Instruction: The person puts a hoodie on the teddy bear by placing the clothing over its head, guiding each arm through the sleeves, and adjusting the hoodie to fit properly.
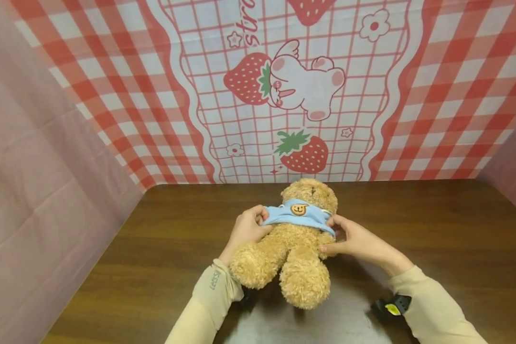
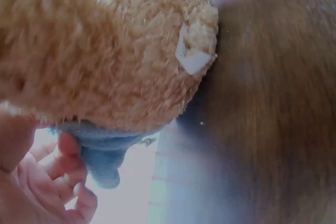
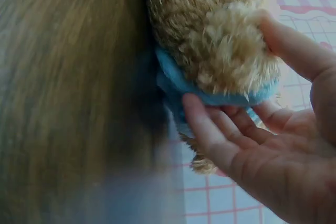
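A light brown teddy bear (image 1: 305,272) lies on its back on the table, feet towards me. Bunched up around its chest is a blue shirt (image 1: 279,215) with a small face patch on the front. My left hand (image 1: 249,229) pinches the shirt's edge at the bear's side; in the left wrist view its fingertips (image 2: 68,145) touch the blue cloth. On the other side my right hand (image 1: 357,241) grips the bear's arm (image 3: 231,51), thumb on the fur and fingers against the shirt. The bear's back is hidden.
The brown wooden table (image 1: 176,248) runs back to a red-and-white checked cloth (image 1: 451,95) with strawberry and rabbit prints. Pink cloth (image 1: 38,167) hangs at the left side. A white tag (image 2: 193,59) sticks out of the bear's fur in the left wrist view.
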The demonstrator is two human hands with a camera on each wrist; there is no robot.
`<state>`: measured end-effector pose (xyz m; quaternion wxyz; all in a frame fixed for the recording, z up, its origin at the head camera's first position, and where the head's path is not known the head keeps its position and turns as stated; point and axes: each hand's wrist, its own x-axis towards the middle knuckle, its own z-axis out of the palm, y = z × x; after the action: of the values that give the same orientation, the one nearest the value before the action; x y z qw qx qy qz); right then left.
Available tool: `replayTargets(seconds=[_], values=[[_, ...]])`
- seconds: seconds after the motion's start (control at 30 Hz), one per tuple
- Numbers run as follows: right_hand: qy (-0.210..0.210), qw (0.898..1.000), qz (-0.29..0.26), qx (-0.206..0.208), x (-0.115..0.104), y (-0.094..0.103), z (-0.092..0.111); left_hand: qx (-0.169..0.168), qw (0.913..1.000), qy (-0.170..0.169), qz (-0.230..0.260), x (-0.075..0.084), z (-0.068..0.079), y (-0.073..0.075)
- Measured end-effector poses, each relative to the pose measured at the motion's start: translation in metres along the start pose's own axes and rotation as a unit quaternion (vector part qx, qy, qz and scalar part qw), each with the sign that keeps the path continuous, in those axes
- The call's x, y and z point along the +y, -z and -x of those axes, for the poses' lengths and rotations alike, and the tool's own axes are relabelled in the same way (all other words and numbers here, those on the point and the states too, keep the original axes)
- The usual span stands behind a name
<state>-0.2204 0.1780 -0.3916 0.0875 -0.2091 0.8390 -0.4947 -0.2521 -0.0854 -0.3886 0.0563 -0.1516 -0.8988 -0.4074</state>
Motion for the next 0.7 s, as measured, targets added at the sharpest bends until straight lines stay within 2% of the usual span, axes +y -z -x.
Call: replayTargets(seconds=[0.13, 0.33, 0.47, 0.6, 0.7], values=[[0.005, 1.0, 0.004, 0.008, 0.005, 0.0, -0.002, 0.003, 0.9994, -0.033, 0.002, 0.0, 0.0, 0.0], [0.012, 0.999, 0.026, 0.041, 0.012, -0.003, -0.004, -0.014, 0.9978, -0.031, 0.057, 0.003, 0.0, -0.001], [0.01, 0.997, 0.032, 0.071, 0.013, -0.005, -0.005, -0.022, 0.9968, -0.039, 0.067, 0.003, 0.001, -0.003], [-0.019, 0.991, 0.063, 0.119, 0.009, -0.005, -0.005, -0.025, 0.9966, -0.051, 0.06, 0.003, 0.002, -0.004], [-0.046, 0.979, 0.114, 0.165, 0.007, -0.004, -0.005, -0.023, 0.9965, -0.068, 0.043, 0.004, 0.001, -0.005]])
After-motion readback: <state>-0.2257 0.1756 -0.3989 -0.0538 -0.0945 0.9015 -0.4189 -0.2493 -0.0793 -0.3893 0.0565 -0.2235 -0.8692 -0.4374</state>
